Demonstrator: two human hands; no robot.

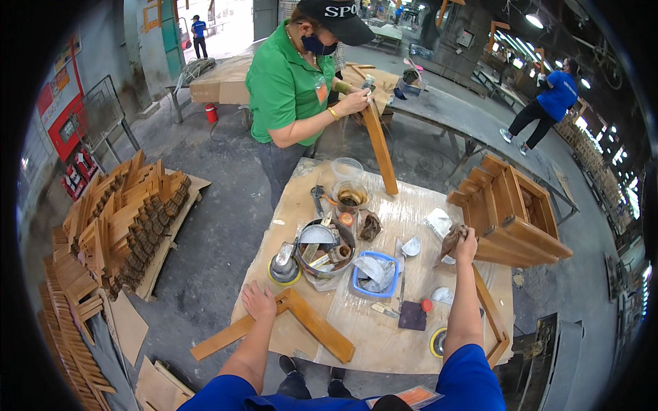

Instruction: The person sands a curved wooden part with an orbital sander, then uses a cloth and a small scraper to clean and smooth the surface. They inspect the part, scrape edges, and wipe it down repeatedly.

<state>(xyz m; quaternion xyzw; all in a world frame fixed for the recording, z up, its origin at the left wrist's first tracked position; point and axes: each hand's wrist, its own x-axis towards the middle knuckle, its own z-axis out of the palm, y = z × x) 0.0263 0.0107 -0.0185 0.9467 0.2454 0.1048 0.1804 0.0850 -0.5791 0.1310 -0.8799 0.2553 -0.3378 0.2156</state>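
My left hand [259, 302] lies with fingers spread at the table's left edge, by the corner of an angled wooden frame piece [321, 327]. Its wrist crosses over one arm of that piece; whether the palm presses on it I cannot tell. Out to the right, my right hand [468, 245] is closed around a crumpled brown rag [452, 240]. That rag is beside a slatted wooden furniture piece [500, 205] and a white packet [439, 222]. A second angled wooden piece [488, 305] lies under my right forearm.
A round sander [284, 266], a pot of tools [349, 240], a blue basket [375, 294], a red-capped container [426, 305] and a dark square pad [412, 316] occupy the table. Opposite, a person in green [291, 89] holds a wooden bar [379, 151]. Stacked wooden parts [123, 226] stand left.
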